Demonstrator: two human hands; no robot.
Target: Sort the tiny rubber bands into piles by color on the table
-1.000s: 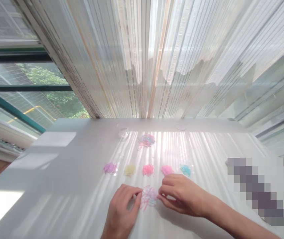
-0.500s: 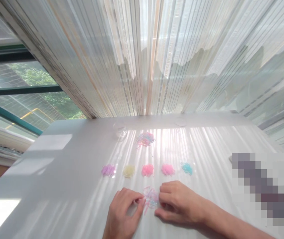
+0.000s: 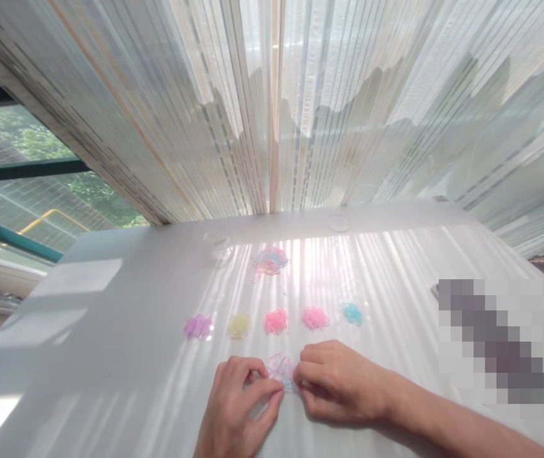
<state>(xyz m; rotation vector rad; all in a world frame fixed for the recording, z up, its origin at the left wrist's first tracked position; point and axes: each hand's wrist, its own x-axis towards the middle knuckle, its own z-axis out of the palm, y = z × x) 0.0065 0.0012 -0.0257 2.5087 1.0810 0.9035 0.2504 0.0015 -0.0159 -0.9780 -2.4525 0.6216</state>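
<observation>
A small loose pile of mixed-colour rubber bands, pink, lilac and blue, lies on the white table between my hands. My left hand is closed in a pinch at the pile's near left edge, its fingertips on the bands. Against the right side of the pile, my right hand has its fingers curled in; whatever they hold is hidden. Beyond the hands runs a row of sorted heaps: purple bands, yellow bands, coral-pink bands, pink bands and blue bands.
Farther back lies a larger tangle of mixed bands. A clear round container stands to its left, and a clear round lid lies near the table's back edge. Striped sheer curtains hang behind the table. A pixelated area covers something at right.
The view has shifted slightly. My fingertips have come closer together over the pile, and the right thumb has drawn nearer its fingers. The pink strands by the left thumb no longer show.
</observation>
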